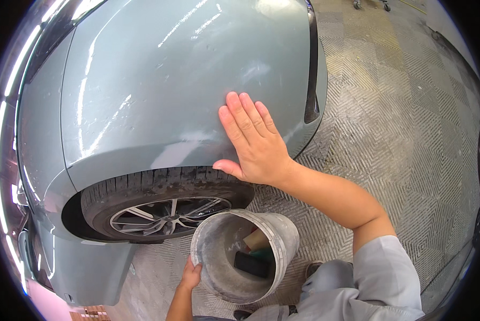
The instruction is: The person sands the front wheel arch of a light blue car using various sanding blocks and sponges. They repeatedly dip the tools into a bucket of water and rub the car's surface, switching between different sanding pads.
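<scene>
My right hand [255,140] is stretched out with fingers straight, over the grey-green car body panel [159,107] above the wheel arch. Whether the palm touches the paint cannot be made out. With its fingers over the rim, my left hand [191,274] grips a worn grey bucket [289,235] by its left side. The bucket is tilted, so its inside shows. In it lie a black block-shaped object [251,264], a green piece [261,253] and a tan piece [257,241]. Pale smudges and small droplet-like spots mark the panel.
Just beyond the bucket is the car's wheel [170,214], with a black tire and silver spokes. A dark lamp strip [312,69] runs along the car's right edge. Patterned grey floor tiles [379,128] spread to the right. Casters [372,5] stand at the far top.
</scene>
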Tool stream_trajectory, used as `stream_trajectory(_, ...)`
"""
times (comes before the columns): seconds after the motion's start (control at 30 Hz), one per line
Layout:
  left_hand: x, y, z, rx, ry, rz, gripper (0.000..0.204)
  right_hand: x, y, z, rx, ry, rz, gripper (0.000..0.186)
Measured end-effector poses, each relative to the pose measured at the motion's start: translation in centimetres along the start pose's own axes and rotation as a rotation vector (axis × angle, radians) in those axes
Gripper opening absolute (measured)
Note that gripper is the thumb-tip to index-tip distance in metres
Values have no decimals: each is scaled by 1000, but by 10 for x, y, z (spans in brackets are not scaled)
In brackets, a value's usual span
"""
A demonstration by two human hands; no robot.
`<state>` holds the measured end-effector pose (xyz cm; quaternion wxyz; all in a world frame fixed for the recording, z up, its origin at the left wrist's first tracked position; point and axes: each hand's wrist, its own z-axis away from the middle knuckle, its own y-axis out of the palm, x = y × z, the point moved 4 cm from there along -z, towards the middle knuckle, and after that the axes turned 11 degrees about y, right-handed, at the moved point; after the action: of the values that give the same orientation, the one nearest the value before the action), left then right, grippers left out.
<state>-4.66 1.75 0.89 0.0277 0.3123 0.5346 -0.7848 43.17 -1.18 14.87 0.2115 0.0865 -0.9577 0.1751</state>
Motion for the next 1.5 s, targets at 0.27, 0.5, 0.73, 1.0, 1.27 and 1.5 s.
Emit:
stream_trajectory(0.27,0,2,-1,2,11,102,50,-11,-11,-14,20,52,5,79)
stream_trajectory(0.5,0,4,0,-28,10,21,50,-4,-12,1,61,52,54,77)
stream_trajectory(0.73,-25,1,5,-18,57,44,49,6,-23,29,158,93,72,76)
stream_trajectory(1.0,-48,-10,-23,-7,141,18,64,69,-23,71,614,291,-398,19)
stream_trajectory(1.27,-51,7,-42,-218,414,112,61,129,50,164,1678,-175,92,36)
stream_trajectory(1.5,-54,8,-43,-203,413,180,60,117,141,250,2387,-49,698,47)
